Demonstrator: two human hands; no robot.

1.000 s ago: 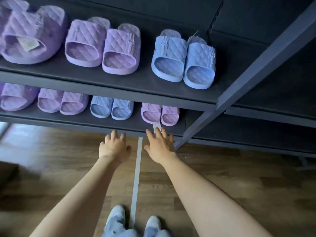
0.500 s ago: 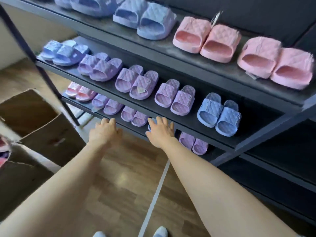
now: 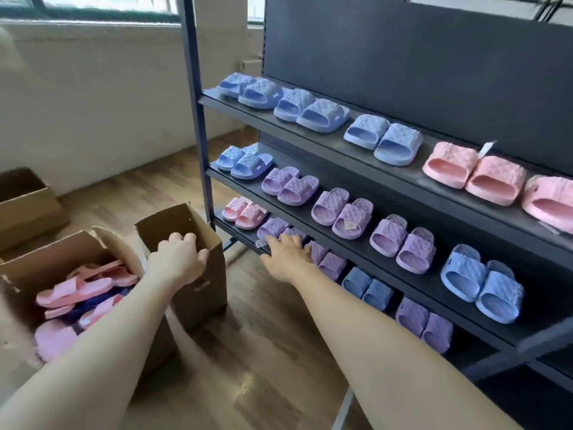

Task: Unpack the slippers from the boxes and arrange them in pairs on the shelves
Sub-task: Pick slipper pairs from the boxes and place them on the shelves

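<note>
Cardboard side: observing pink quilted foam slippers [image 3: 81,286] heaped in open brown cardboard box [image 3: 62,247], left of dark metal shelves [image 3: 415,172]. Finding left hand [image 3: 178,262] grip curled at neighbouring empty brown carton [image 3: 198,294], contact unclear; right hand [image 3: 286,259] grip spread wide, holding nothing. Advising lifting one matched pair together.

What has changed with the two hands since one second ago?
The left hand moved left from the lowest shelf and now grips a box rim. The right hand stays open at that shelf's edge. The shelved slippers have not moved.
</note>
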